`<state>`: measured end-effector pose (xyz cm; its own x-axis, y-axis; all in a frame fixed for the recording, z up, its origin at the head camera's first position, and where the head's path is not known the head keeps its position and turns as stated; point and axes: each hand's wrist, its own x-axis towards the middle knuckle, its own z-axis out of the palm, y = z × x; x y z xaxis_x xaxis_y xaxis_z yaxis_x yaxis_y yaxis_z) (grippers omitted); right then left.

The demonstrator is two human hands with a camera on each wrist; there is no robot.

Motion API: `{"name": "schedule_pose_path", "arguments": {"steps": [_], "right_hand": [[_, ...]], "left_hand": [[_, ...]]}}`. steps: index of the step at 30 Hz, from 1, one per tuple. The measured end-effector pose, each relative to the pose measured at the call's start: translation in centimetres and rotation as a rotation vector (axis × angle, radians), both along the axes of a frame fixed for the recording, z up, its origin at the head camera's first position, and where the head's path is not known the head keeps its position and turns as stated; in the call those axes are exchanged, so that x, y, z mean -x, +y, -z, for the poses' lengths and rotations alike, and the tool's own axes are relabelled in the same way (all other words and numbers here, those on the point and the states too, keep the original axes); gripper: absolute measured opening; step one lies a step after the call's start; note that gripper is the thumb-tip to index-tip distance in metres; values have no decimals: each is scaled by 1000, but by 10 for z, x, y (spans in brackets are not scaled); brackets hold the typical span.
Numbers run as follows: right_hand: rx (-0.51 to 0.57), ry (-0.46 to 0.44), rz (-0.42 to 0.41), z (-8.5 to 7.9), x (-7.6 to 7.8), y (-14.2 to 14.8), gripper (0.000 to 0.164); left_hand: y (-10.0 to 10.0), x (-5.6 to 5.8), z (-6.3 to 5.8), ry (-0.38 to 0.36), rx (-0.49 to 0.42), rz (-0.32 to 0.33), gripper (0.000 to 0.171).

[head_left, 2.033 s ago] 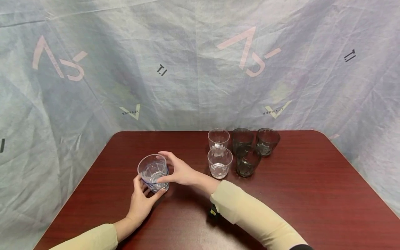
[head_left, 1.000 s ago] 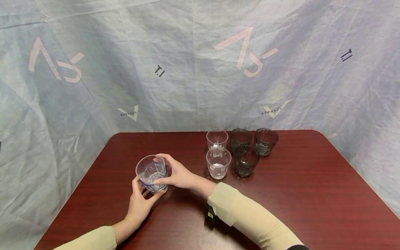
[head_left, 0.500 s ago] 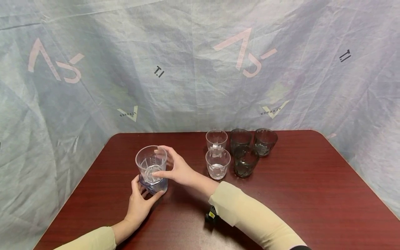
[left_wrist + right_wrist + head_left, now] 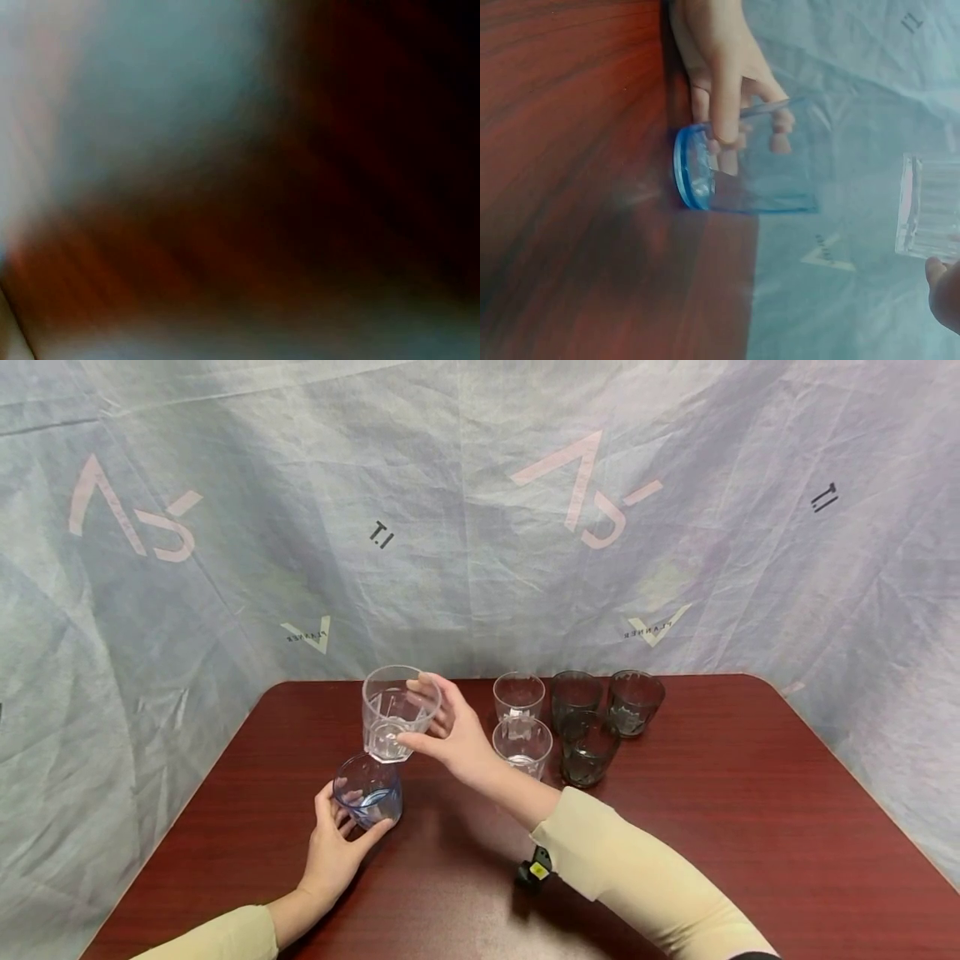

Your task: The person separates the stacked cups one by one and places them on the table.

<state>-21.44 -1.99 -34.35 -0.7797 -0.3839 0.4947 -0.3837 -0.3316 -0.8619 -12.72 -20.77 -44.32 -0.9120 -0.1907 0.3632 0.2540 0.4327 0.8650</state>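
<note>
A bluish glass tumbler (image 4: 369, 797) stands upright on the table at the left, and my left hand (image 4: 333, 847) grips it low on its side. The right wrist view shows the same blue tumbler (image 4: 757, 169) with the left hand's thumb and fingers around it. Above and a little right of it, my right hand (image 4: 461, 735) holds a clear faceted glass tumbler (image 4: 393, 718) by its side, thumb in front and fingers behind. This clear tumbler (image 4: 930, 206) is apart from the blue one, raised over it. The left wrist view is too blurred to show the hand's work.
Two clear glasses (image 4: 519, 689) stand in a column right of my right hand, the nearer one partly covered by it. Beside them are three dark grey glasses (image 4: 588, 752). The red-brown table (image 4: 712, 827) ends at a hanging grey cloth (image 4: 465, 568).
My right hand has lifted the clear tumbler up out of the blue one, then moved it away and to the right. My left hand keeps holding the blue tumbler in place.
</note>
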Motion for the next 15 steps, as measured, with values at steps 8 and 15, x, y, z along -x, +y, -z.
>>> {"name": "schedule_pose_path", "arguments": {"steps": [8,15], "right_hand": [[57,42,43,-12,-4,43,73],[12,99,97,-17,-7,91,75]], "left_hand": [[-13,11,26,-24,-10,-6,91],[-14,12,28,-42,-18,-10,92]]}}
